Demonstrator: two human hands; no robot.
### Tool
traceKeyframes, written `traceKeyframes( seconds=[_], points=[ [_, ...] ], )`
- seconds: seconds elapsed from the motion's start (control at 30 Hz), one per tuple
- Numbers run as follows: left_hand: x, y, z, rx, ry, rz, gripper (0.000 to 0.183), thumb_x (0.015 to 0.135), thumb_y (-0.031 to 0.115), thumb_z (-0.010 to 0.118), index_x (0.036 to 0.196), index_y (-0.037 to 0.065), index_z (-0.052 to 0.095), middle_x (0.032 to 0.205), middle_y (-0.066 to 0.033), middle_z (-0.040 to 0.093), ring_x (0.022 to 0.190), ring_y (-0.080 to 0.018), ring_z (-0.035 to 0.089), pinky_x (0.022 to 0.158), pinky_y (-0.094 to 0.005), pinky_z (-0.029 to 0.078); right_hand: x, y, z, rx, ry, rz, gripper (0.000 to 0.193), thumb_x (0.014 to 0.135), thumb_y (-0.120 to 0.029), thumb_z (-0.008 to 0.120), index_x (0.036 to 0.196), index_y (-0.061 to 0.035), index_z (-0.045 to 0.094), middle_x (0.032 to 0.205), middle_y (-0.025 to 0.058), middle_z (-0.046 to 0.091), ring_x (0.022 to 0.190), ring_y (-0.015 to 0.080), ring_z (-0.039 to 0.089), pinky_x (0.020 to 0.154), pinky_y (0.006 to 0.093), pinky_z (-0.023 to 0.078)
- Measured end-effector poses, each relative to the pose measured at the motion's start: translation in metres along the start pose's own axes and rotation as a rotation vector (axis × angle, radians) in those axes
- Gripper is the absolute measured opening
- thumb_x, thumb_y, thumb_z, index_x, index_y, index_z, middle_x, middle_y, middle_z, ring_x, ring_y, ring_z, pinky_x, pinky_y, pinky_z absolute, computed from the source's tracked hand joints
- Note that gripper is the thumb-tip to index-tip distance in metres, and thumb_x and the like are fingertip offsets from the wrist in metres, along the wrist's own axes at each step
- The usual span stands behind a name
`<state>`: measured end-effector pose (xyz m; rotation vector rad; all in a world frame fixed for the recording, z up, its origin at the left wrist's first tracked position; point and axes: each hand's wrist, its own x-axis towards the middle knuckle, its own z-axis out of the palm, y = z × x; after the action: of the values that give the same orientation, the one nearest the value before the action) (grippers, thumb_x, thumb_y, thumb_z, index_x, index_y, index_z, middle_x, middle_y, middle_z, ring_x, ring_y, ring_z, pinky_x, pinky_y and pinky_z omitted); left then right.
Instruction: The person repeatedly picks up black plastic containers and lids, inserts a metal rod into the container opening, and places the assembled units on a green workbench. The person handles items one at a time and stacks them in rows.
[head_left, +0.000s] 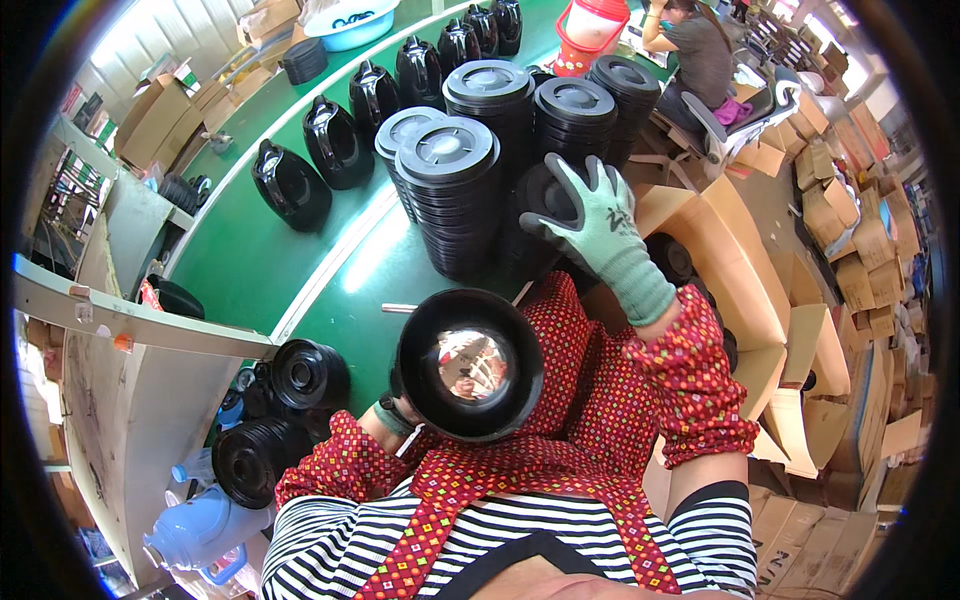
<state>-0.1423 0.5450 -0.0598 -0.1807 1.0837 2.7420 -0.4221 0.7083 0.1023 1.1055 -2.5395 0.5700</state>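
My left hand (401,406) is at the side of a black round pot-shaped body (412,400), holding it up in front of my apron. Its mouth faces up, and the bottom inside shines like a mirror. Most of that hand's fingers are hidden behind the body. My right hand (605,222), in a pale green glove with grey fingertips, reaches to a stack of black round lids (548,195). Its fingers are spread; whether they touch the top lid I cannot tell. Beside it stand taller stacks of round black lids (447,150).
Several glossy black jugs (290,187) line the green table (240,270). A red bucket (590,35) and a blue basin (350,25) stand farther off. Open cardboard boxes (735,270) are at my right. A blue bottle (205,530) sits lower left. Another person (700,60) sits at the back right.
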Motion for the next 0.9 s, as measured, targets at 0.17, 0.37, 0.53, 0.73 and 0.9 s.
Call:
traceKeyframes(
  seconds=[0.17,0.37,0.53,0.73,0.9],
  points=[
    [-0.017,0.012,-0.018,-0.01,0.179,0.16,0.049,0.106,0.02,0.06,0.152,0.003,0.049,0.145,-0.0178,0.061,0.124,-0.0264,0.065,0.102,-0.0407,0.057,0.007,0.009,0.025,0.027,-0.094,0.022,0.089,0.081,-0.067,0.076,0.157,-0.0285,0.049,0.152,0.0314,0.044,0.134,0.0516,0.042,0.114,0.0615,0.034],
    [0.006,0.008,-0.005,-0.061,0.078,0.12,0.05,0.105,0.018,0.062,0.151,0.002,0.05,0.146,-0.0179,0.061,0.126,-0.027,0.065,0.105,-0.0419,0.056,-0.033,-0.019,-0.029,0.316,0.033,-0.107,0.087,0.084,-0.054,0.079,0.157,-0.0182,0.049,0.154,0.0259,0.048,0.137,0.0486,0.043,0.115,0.0572,0.035],
    [0.029,-0.007,0.009,-0.142,-0.085,-0.019,0.05,0.105,0.016,0.063,0.15,0.0,0.05,0.146,-0.0181,0.061,0.128,-0.0275,0.064,0.108,-0.0428,0.055,-0.115,-0.039,-0.087,0.616,-0.06,-0.144,0.097,0.083,-0.058,0.079,0.157,-0.0043,0.047,0.158,0.0263,0.044,0.143,0.0465,0.04,0.12,0.0534,0.031],
    [0.033,-0.032,0.008,-0.071,-0.129,-0.048,0.051,0.104,0.014,0.065,0.149,-0.002,0.051,0.146,-0.0182,0.061,0.13,-0.0281,0.063,0.111,-0.044,0.054,-0.169,-0.035,-0.099,0.637,-0.108,-0.038,0.102,0.081,-0.065,0.077,0.157,-0.0037,0.047,0.16,0.0298,0.038,0.144,0.0483,0.038,0.12,0.0558,0.028],
    [0.028,-0.025,-0.007,0.55,-0.142,0.024,0.056,0.108,0.025,0.057,0.156,0.001,0.042,0.155,-0.0193,0.051,0.137,-0.031,0.056,0.116,-0.0461,0.048,-0.195,-0.025,-0.105,0.69,-0.067,-0.046,0.104,0.087,-0.069,0.07,0.158,0.0016,0.043,0.166,0.0257,0.034,0.153,0.0421,0.033,0.124,0.0514,0.022]
  ],
)
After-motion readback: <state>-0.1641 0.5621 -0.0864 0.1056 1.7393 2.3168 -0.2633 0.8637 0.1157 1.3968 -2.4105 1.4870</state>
